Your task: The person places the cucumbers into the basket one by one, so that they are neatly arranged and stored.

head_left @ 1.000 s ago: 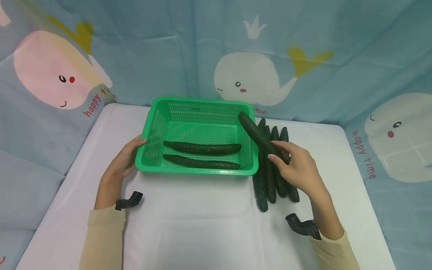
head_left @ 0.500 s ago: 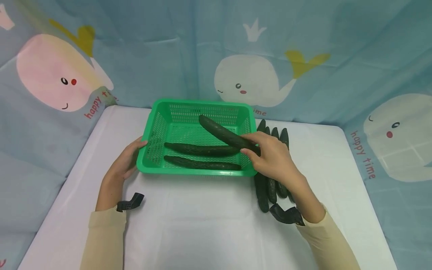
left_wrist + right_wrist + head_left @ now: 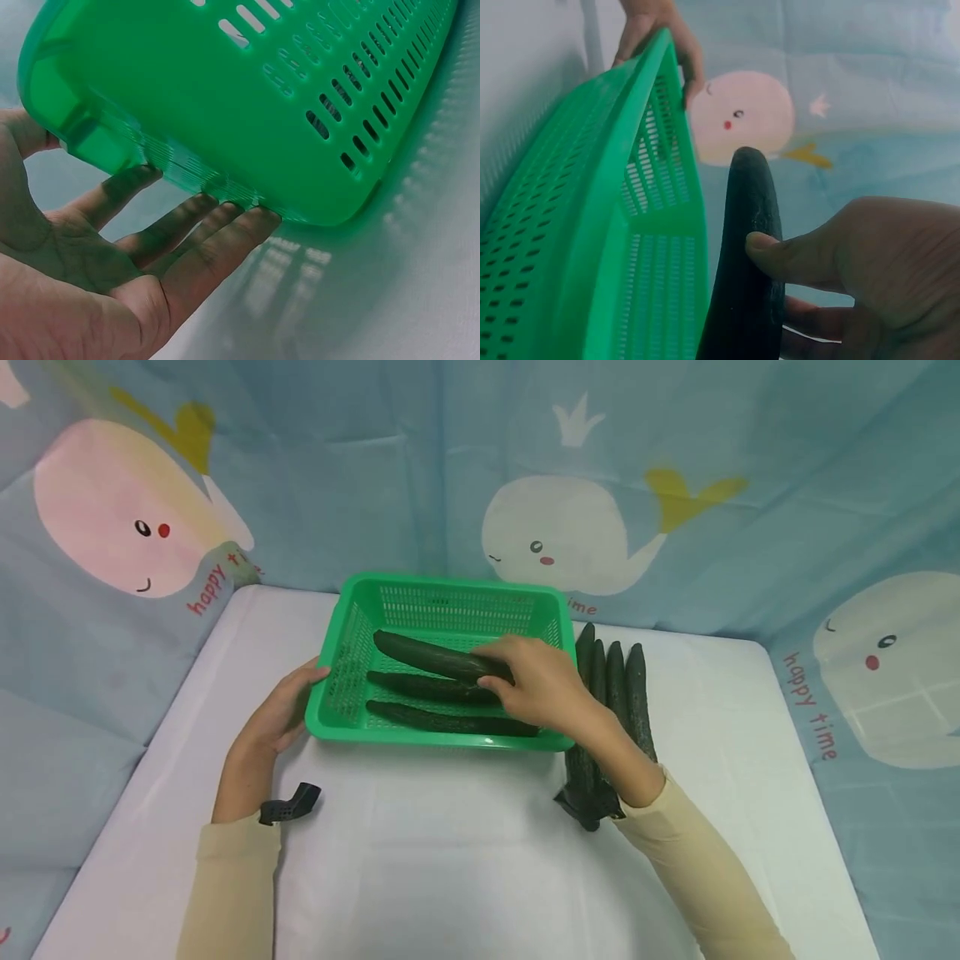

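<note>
In the head view a green plastic basket [image 3: 420,739] stands on the white tabletop. My left hand [image 3: 281,710] holds its left end, the thumb over the rim and the fingertips against the outer wall, as the left wrist view shows. My right hand [image 3: 543,689] pinches one end of a dark green cucumber [image 3: 427,656] between thumb and fingers, over the inside of the basket. Below it in the basket lie two more cucumbers, a middle cucumber [image 3: 412,686] and a front cucumber [image 3: 442,720], side by side. My right hand hides part of the middle one.
Several cucumbers [image 3: 637,693] lie in a row on the white table [image 3: 450,860], right of the basket and partly under my right forearm. A blue curtain [image 3: 420,468] with whale prints rises behind the table and at its sides.
My right hand has carried the cucumber leftward, from above the row on the right to over the basket, turning it closer to level. My left hand stays on the basket's end.
</note>
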{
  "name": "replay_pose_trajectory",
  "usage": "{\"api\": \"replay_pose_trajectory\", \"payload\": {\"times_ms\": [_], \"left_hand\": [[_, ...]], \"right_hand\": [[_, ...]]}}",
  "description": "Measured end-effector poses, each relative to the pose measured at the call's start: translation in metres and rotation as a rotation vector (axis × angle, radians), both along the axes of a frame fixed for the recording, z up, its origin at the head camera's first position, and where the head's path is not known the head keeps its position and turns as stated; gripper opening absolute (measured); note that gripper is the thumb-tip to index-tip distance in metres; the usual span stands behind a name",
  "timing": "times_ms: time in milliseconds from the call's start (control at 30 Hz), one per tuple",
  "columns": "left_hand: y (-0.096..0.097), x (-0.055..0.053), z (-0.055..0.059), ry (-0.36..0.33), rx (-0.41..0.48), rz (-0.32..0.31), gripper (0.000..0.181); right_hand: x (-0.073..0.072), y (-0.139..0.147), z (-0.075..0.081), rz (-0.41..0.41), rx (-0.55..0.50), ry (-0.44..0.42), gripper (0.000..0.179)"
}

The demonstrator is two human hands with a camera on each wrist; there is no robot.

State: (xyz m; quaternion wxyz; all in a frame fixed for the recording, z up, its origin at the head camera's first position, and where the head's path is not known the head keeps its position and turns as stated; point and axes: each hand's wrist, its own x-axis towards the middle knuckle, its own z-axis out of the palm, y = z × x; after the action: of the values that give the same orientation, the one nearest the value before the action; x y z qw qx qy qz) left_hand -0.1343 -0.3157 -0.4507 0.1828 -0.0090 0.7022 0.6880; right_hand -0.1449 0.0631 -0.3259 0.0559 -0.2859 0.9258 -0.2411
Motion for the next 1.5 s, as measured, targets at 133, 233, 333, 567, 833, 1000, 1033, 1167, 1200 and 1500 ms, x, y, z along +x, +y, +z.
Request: {"api": "replay_pose_trajectory", "payload": {"times_ms": [133, 233, 333, 567, 833, 1000, 1033, 1167, 1200, 1500], "left_hand": [[0.002, -0.006, 0.003, 0.007, 0.015, -0.009, 0.070], [0.002, -0.008, 0.005, 0.006, 0.021, -0.014, 0.070], [0.003, -0.008, 0.005, 0.002, 0.022, -0.009, 0.070], [-0.003, 0.003, 0.003, -0.031, -0.015, 0.010, 0.071], [-0.002, 0.003, 0.003, -0.016, -0.023, 0.007, 0.071], [0.001, 0.003, 0.003, -0.011, -0.016, 0.006, 0.072], [0.000, 0.003, 0.003, -0.008, -0.013, 0.006, 0.072], [-0.002, 0.002, 0.002, 0.008, 0.001, -0.004, 0.072], [-0.002, 0.002, 0.002, 0.013, 0.004, -0.007, 0.072], [-0.001, 0.000, -0.001, 0.022, 0.033, -0.021, 0.070]], "right_hand": [[-0.005, -0.013, 0.008, 0.012, 0.035, -0.015, 0.039], [-0.008, -0.024, 0.009, 0.031, 0.063, -0.035, 0.040], [-0.010, -0.034, 0.006, 0.045, 0.091, -0.038, 0.039], [-0.012, -0.047, -0.008, 0.057, 0.136, -0.086, 0.039], [-0.016, -0.051, -0.024, 0.028, 0.199, -0.093, 0.042], [-0.018, -0.038, -0.028, -0.059, 0.193, -0.050, 0.046], [-0.017, -0.035, -0.028, -0.068, 0.186, -0.046, 0.046], [-0.015, -0.020, -0.026, -0.095, 0.143, -0.056, 0.046], [-0.014, -0.016, -0.027, -0.102, 0.131, -0.060, 0.046], [-0.004, 0.030, -0.030, -0.194, 0.028, -0.080, 0.046]]}}
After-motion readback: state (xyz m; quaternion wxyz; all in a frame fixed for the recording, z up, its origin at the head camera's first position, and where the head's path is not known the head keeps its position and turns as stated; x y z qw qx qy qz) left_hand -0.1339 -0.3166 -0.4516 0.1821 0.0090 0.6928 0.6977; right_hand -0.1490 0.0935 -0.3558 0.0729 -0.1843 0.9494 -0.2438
